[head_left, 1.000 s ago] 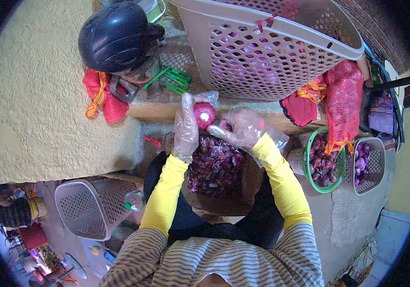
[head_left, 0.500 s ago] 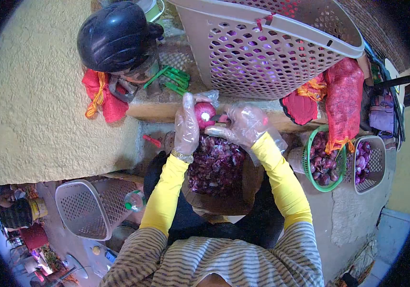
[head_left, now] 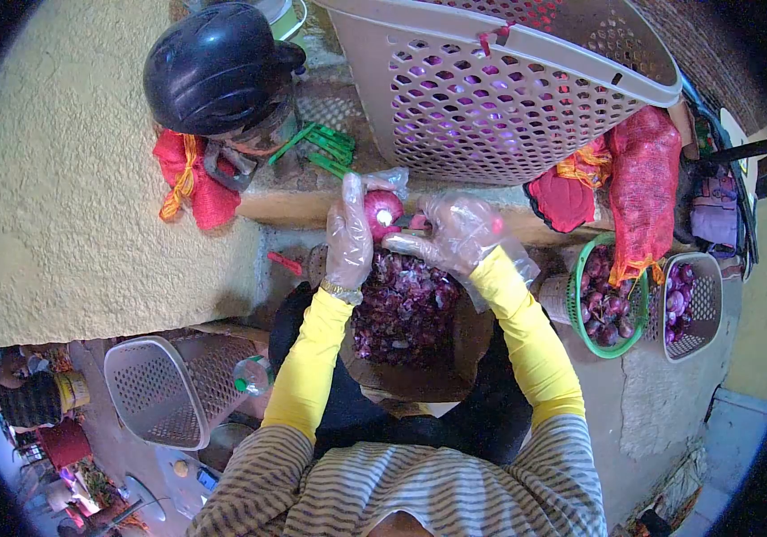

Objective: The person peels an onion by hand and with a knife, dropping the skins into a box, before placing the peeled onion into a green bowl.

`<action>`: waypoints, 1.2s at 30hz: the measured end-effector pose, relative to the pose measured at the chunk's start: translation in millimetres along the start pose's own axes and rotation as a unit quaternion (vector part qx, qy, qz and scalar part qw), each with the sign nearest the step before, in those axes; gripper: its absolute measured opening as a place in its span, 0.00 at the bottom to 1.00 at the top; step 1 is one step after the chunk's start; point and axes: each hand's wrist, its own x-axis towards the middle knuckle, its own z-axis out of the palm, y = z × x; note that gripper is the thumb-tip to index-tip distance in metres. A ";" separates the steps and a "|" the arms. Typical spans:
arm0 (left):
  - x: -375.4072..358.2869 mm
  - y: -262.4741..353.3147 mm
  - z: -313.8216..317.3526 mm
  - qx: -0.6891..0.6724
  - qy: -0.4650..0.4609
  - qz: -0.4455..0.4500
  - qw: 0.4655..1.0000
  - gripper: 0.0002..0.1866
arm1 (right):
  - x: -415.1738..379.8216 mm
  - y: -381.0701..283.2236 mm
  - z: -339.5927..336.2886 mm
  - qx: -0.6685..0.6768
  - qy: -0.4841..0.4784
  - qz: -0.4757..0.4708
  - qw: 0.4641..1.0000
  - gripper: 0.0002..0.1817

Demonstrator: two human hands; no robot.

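A red onion point(head_left: 384, 213) with a white cut end facing me is gripped in my left hand point(head_left: 350, 234), which wears a clear plastic glove. My right hand point(head_left: 460, 234), gloved the same way, is closed around a small knife point(head_left: 418, 221) with a pink handle. Its short blade is mostly hidden between the fingers and the onion, and my right thumb points toward the onion. Below both hands, between my knees, a box point(head_left: 459, 380) holds a heap of purple onion skins point(head_left: 406, 309).
A large perforated basket point(head_left: 527, 98) of onions stands ahead. To the right are a green basket point(head_left: 641, 304) of onions, a smaller crate point(head_left: 710, 313) and a red mesh sack point(head_left: 647, 192). At left lie a black helmet point(head_left: 213, 67), a grey basket point(head_left: 155, 389) and a bottle point(head_left: 253, 374).
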 end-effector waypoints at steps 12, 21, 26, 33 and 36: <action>-0.3 -1.0 -2.5 0.021 -0.011 0.012 1.000 0.34 | 3.0 10.6 13.7 0.020 -0.061 0.020 0.998 0.32; 0.1 -3.6 -4.9 0.010 -0.011 -0.021 1.000 0.35 | 0.9 12.2 13.3 0.035 -0.075 -0.005 0.997 0.33; 3.8 -14.1 -11.2 0.028 -0.003 -0.024 0.999 0.36 | 2.9 7.7 3.6 0.013 -0.081 0.005 0.997 0.36; 0.8 -4.6 -5.9 0.038 -0.008 -0.017 0.999 0.36 | 3.1 5.0 1.9 0.018 -0.044 -0.001 0.999 0.36; -0.8 0.2 -4.1 0.038 -0.007 -0.023 0.999 0.36 | 3.1 1.9 -0.4 0.013 -0.042 0.004 0.999 0.37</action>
